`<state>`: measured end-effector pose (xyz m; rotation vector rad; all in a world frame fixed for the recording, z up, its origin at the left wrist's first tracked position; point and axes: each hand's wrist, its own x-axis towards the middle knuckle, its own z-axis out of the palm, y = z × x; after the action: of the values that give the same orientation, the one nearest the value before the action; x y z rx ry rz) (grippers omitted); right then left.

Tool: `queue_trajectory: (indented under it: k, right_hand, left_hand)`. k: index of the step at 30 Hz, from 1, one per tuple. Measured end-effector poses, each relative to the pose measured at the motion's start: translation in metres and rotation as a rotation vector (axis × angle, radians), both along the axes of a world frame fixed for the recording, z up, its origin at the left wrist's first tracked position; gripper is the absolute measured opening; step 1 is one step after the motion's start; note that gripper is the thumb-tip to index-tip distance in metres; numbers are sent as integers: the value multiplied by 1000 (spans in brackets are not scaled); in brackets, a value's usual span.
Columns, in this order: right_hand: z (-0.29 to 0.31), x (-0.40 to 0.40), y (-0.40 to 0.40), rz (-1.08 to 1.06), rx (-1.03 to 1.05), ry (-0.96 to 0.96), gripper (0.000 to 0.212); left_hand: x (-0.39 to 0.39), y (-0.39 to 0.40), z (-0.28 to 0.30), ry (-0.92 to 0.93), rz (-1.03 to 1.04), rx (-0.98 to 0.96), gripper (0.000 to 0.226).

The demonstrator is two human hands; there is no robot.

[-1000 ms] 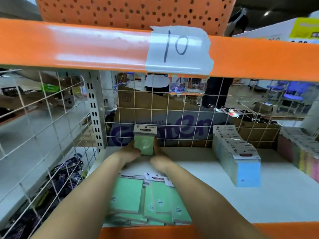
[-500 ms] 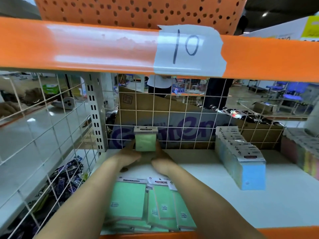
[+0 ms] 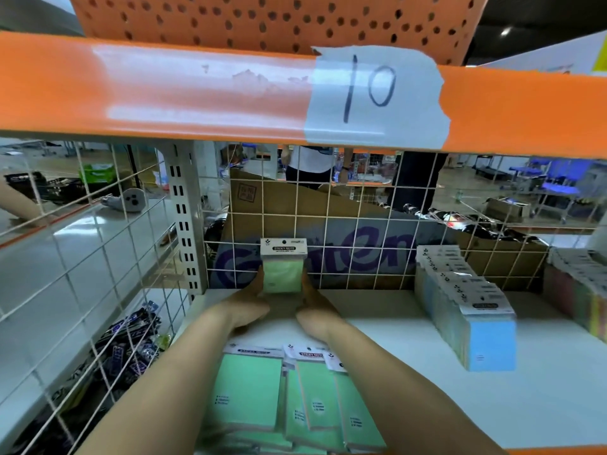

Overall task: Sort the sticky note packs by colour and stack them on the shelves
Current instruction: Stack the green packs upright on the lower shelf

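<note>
- On the white shelf (image 3: pixel 410 326): blue packs (image 3: pixel 466 310) already rowed up at right, mixed-colour row (image 3: pixel 588 297) further right; sorting looks partly done
- Near front edge: loose green packs (image 3: pixel 282 395) lying flat, not yet stacked
- At shelf back, against the wire grid (image 3: pixel 361 231): upright green pack (image 3: pixel 283 267) pressed between left hand (image 3: pixel 248 307) and right hand (image 3: pixel 317 310), fingers on its sides, partly hidden
- Likely starting the green row
</note>
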<state>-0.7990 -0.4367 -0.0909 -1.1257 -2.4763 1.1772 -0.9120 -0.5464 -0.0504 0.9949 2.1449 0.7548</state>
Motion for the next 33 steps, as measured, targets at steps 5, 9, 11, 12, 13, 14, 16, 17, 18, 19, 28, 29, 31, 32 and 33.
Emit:
queue_trajectory:
  k: [5, 9, 11, 12, 13, 14, 16, 17, 18, 19, 28, 29, 31, 32, 33]
  right_hand:
    - [1, -8, 3, -4, 95, -148, 86]
    - [4, -11, 3, 2, 104, -212, 82]
    - [5, -12, 3, -4, 113, -220, 82]
    - [4, -12, 3, -11, 109, -220, 82]
    - [4, -12, 3, -17, 104, -219, 83]
    - [4, -11, 3, -17, 101, -218, 83]
    - [5, -8, 3, -16, 90, -227, 83]
    - [6, -7, 3, -18, 83, -228, 82]
    - [7, -5, 3, -18, 72, -216, 82]
    - [8, -4, 2, -17, 59, -201, 82]
    - [10, -7, -1, -16, 25, -196, 84]
    - [11, -6, -1, -14, 8, -184, 84]
    - [15, -1, -1, -9, -35, -148, 83]
    - [18, 4, -1, -5, -55, -134, 83]
    - [21, 8, -2, -2, -75, -121, 82]
  left_hand:
    - [1, 13, 1, 35, 39, -70, 93]
    - [-4, 22, -9, 78, 54, -60, 87]
    - [-6, 26, -13, 111, 61, -72, 82]
    - [-6, 27, -16, 148, 51, -73, 79]
    - [-6, 27, -16, 184, 41, -80, 75]
    - [-5, 26, -16, 210, 32, -94, 72]
    - [-2, 22, -11, 188, 11, -91, 69]
    - [2, 20, -8, 171, -2, -80, 68]
    - [5, 16, -4, 172, -17, -73, 67]
    - [6, 14, -1, 186, -28, -77, 66]
    - [21, 8, 13, 220, -29, -61, 62]
    - [22, 7, 13, 225, -30, -56, 63]
    - [19, 6, 13, 203, -10, -39, 67]
    - [18, 4, 12, 177, 12, -34, 69]
    - [16, 1, 12, 145, 32, -18, 70]
